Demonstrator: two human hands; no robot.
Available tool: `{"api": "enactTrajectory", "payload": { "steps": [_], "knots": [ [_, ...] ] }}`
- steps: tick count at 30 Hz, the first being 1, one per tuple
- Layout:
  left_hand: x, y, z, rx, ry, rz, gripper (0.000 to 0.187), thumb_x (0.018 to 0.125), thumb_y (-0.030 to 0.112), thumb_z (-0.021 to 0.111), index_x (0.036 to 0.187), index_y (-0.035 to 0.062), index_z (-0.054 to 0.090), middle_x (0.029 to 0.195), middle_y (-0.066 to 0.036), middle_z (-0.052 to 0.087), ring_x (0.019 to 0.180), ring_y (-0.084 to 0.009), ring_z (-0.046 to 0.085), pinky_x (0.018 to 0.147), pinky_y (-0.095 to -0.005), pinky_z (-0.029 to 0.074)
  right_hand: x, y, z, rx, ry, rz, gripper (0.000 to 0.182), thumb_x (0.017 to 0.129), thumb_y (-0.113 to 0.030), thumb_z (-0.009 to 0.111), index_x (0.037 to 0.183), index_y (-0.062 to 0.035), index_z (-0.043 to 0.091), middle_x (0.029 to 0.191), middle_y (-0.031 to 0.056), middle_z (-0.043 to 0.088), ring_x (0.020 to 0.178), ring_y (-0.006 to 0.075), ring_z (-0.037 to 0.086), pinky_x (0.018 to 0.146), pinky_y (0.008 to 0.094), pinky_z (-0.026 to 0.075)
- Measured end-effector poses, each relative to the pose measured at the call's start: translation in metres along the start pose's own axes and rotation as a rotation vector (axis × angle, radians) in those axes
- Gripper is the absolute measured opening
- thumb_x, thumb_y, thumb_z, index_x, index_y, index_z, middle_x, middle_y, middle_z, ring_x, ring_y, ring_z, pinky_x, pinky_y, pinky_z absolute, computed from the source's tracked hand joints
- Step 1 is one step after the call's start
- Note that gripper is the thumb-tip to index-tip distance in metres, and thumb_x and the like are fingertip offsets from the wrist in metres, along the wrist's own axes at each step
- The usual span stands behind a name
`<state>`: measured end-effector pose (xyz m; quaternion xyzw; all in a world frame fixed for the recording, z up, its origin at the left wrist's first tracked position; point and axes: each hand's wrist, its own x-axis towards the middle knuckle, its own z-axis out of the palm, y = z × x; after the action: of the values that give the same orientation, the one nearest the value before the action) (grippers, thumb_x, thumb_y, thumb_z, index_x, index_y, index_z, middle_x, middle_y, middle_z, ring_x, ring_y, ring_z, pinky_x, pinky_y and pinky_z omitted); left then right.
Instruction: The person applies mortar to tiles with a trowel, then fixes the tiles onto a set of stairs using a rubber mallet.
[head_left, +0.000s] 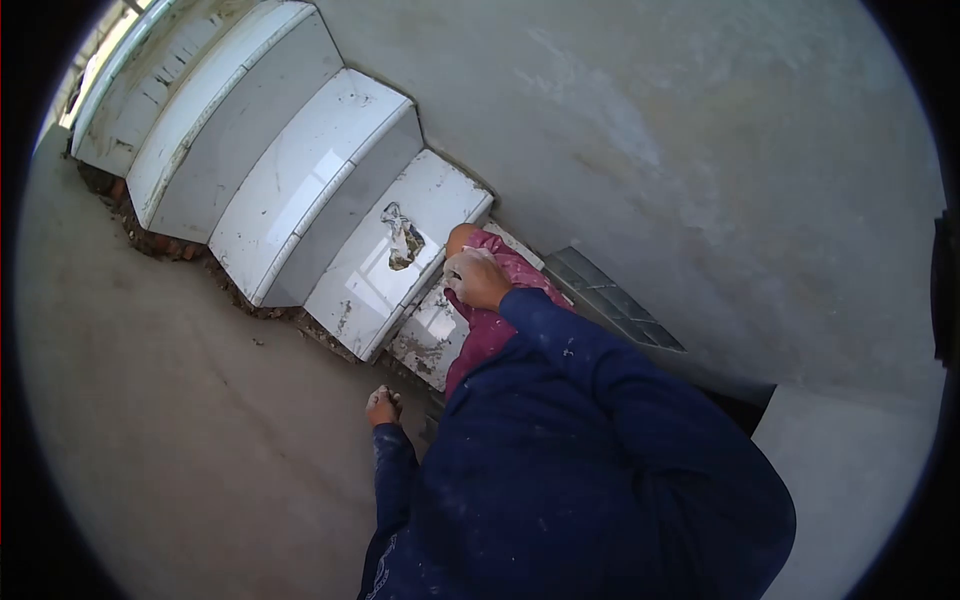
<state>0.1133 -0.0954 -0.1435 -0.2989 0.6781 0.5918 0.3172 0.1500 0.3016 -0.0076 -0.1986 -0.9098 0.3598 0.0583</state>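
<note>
Right hand (477, 279) curled shut on pink cloth (492, 325), pressed on lowest tiled step (432, 335). Left hand (383, 406) fisted near floor (180, 420), empty as far as visible. Staircase runs far-left; right hand nearer to step.

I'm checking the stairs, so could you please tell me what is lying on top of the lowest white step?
A crumpled scrap lies on the step. The right hand rests at its lower edge, hiding whatever is beneath.
</note>
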Motion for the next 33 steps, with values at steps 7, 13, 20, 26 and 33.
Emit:
{"api": "enactTrajectory", "payload": {
  "steps": [7, 13, 20, 26, 33],
  "knots": [
    [0.009, -0.036, -0.048, 0.784, -0.359, 0.295, 0.027, 0.099, 0.031, 0.063, 0.083, 0.0099, 0.06, 0.07, -0.003, 0.059, 0.06, -0.016, 0.06, 0.052, -0.033, 0.047, -0.047, -0.016, 0.042, 0.045, 0.078, -0.085, 0.018, 0.08, -0.021, 0.063, 0.094, -0.011, 0.067, 0.109, 0.0124, 0.066, 0.121, 0.0341, 0.055, 0.11, 0.0522, 0.032],
    [0.006, 0.074, -0.02, 0.635, -0.115, -0.088, 0.031, 0.095, 0.034, 0.067, 0.079, 0.0097, 0.059, 0.069, -0.006, 0.061, 0.059, -0.0166, 0.06, 0.05, -0.0311, 0.045, -0.076, -0.029, 0.062, 0.082, 0.237, -0.106, 0.015, 0.073, -0.018, 0.063, 0.086, -0.01, 0.065, 0.1, 0.0099, 0.063, 0.111, 0.031, 0.057, 0.106, 0.0502, 0.033],
    [-0.006, 0.088, 0.016, 0.594, -0.14, 0.011, 0.036, 0.096, 0.032, 0.065, 0.072, 0.01, 0.052, 0.059, -0.006, 0.053, 0.044, -0.0179, 0.051, 0.04, -0.0308, 0.039, -0.087, -0.038, 0.045, 0.069, 0.097, -0.044, 0.017, 0.073, -0.017, 0.062, 0.088, -0.0106, 0.067, 0.104, 0.0107, 0.063, 0.113, 0.0314, 0.056, 0.107, 0.0497, 0.032],
    [0.008, 0.057, 0.006, 0.566, -0.251, -0.101, 0.029, 0.097, 0.029, 0.066, 0.079, 0.0074, 0.059, 0.059, -0.004, 0.055, 0.042, -0.0159, 0.051, 0.04, -0.0291, 0.041, -0.106, -0.022, 0.051, -0.05, 0.398, -0.143, 0.018, 0.08, -0.022, 0.062, 0.094, -0.0126, 0.067, 0.111, 0.0095, 0.062, 0.122, 0.0333, 0.051, 0.109, 0.0522, 0.032],
    [-0.002, 0.035, 0.012, 0.665, -0.248, -0.001, 0.011, 0.092, 0.012, 0.072, 0.086, 0.0048, 0.067, 0.072, -0.003, 0.067, 0.06, -0.015, 0.064, 0.053, -0.0296, 0.053, -0.121, -0.022, -0.023, 0.0, 0.177, -0.009, 0.01, 0.085, -0.019, 0.066, 0.084, -0.009, 0.068, 0.093, 0.0108, 0.068, 0.1, 0.0344, 0.062, 0.097, 0.0482, 0.042]
  ]
}}
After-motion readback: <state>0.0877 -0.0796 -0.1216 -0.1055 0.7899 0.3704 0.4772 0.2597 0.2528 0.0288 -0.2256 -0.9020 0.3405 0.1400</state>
